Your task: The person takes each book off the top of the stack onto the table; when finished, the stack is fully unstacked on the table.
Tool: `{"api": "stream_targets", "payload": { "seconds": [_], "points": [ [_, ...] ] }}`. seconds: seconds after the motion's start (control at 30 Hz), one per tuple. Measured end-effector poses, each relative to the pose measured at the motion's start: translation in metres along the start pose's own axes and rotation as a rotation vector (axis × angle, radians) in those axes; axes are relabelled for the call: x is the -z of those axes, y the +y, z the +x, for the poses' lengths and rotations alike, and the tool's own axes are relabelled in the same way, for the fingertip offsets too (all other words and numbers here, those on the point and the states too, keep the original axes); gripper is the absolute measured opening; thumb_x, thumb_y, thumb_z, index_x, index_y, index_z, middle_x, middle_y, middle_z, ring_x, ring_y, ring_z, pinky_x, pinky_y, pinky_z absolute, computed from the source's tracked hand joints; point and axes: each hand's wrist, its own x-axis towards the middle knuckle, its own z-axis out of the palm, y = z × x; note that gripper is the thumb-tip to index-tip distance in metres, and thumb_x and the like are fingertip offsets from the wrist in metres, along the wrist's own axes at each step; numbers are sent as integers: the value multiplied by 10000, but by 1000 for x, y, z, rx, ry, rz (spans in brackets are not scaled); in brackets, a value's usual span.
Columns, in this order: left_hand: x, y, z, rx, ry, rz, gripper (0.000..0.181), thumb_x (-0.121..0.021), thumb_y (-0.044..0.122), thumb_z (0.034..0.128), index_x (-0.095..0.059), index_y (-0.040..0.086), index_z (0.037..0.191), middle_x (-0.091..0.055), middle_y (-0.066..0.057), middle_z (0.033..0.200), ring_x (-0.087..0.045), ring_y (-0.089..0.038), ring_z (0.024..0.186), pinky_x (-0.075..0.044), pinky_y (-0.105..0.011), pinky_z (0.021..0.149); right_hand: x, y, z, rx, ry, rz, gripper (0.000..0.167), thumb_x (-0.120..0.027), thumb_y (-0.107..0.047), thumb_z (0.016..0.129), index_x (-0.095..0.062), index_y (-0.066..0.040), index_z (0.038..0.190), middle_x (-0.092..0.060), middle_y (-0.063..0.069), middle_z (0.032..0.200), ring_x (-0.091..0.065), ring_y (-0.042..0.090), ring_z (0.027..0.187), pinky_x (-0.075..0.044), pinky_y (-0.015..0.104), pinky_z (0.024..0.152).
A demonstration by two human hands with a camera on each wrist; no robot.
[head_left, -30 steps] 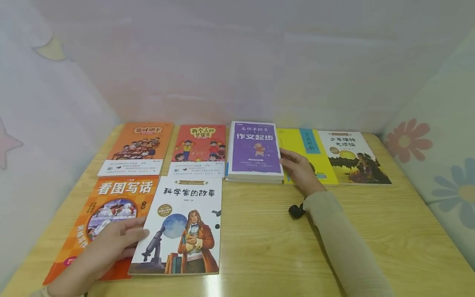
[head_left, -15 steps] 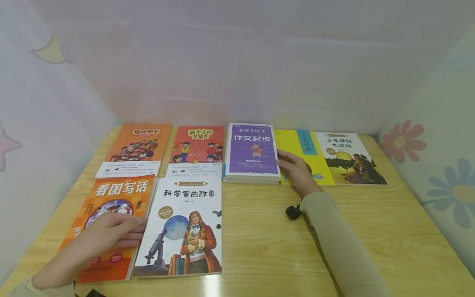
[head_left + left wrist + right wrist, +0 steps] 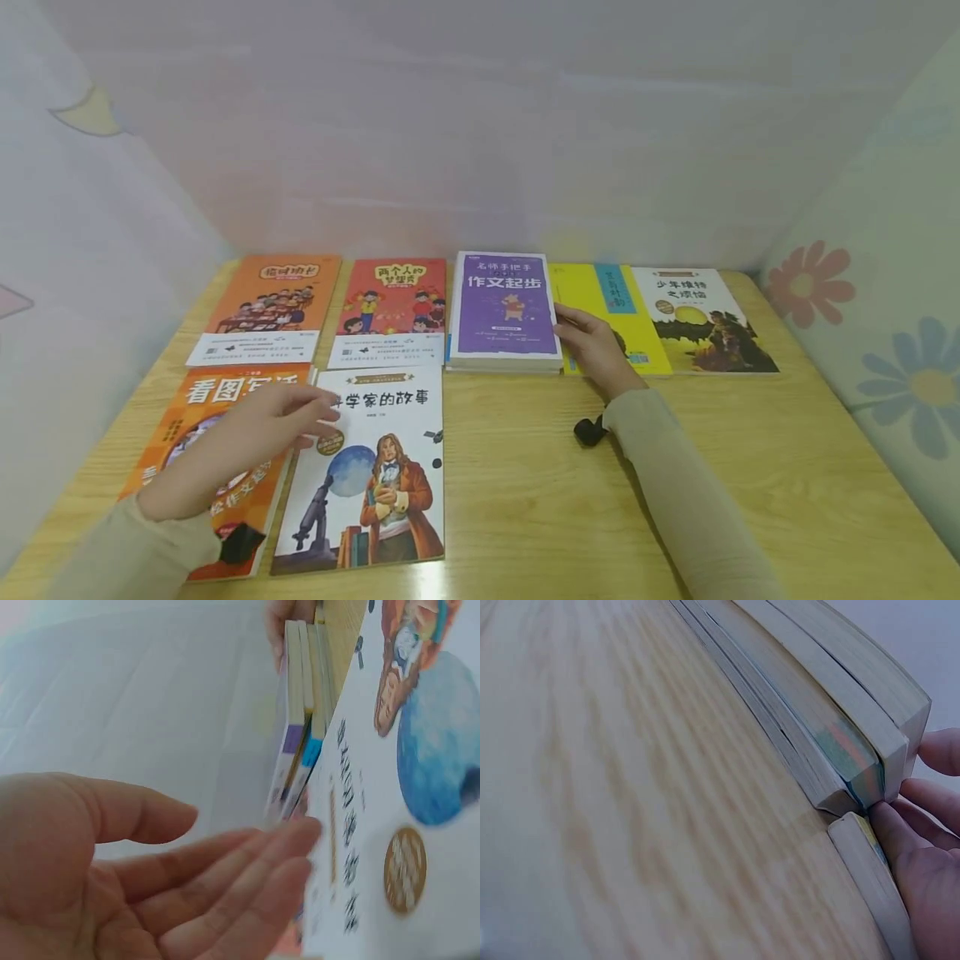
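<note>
My left hand hovers over the orange book and the left edge of the white book with a telescope on its cover. In the left wrist view its thumb and fingers are spread apart with nothing between them. At the back middle lies a stack of several books topped by a purple book. My right hand is at the stack's right side, above the yellow book. Its fingertips touch the stack's edge in the right wrist view, without wrapping round it.
An orange book and a red book lie at the back left. Right of the yellow book is a white-and-dark book. The wooden table meets patterned fabric walls at the back and sides.
My left hand has lifted from the orange book and moved up and right. Earlier, that book was shifted right, beside the telescope book. My right hand stays at the stack.
</note>
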Motion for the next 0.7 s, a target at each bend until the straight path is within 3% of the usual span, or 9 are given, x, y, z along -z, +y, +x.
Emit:
{"api": "stream_targets", "payload": {
  "seconds": [0.07,0.17,0.33,0.5,0.7],
  "points": [
    [-3,5,20,-46,-3,-69,431,-485,228,1086,-557,-89,1368,-689,-211,1210,-703,-305,1056,-608,-406,837,1,0,0,-8,3,-10,486,-573,-92,1043,-461,-31,1512,-443,127,1556,-452,235,1410,-455,268,1072],
    [-6,9,53,-64,4,-188,428,-474,222,1088,-538,-74,1390,-648,-227,1277,-672,-316,1134,-586,-402,905,3,1,0,-8,8,-12,484,-590,-104,1036,-481,-45,1504,-458,114,1547,-458,229,1405,-460,274,1070],
    [-15,17,103,-43,-13,-343,468,-487,234,1080,-473,-44,1456,-566,-234,1402,-607,-328,1251,-528,-411,1008,3,2,1,18,7,-42,474,-601,-105,1029,-503,-45,1489,-495,120,1520,-484,239,1383,-474,284,1060],
    [-27,31,136,-34,-75,-398,527,-522,245,1071,-404,-15,1514,-505,-199,1483,-532,-322,1339,-463,-430,1087,3,1,1,4,33,-103,475,-627,-156,1018,-531,-94,1479,-522,79,1504,-504,209,1366,-464,288,1072],
    [-42,39,167,-31,-48,-522,512,-536,155,1057,-403,-50,1507,-482,-212,1496,-497,-324,1370,-454,-396,1096,2,0,3,5,29,-77,457,-589,-128,1033,-522,-80,1483,-517,82,1505,-502,214,1363,-455,287,1080]
  ]
}}
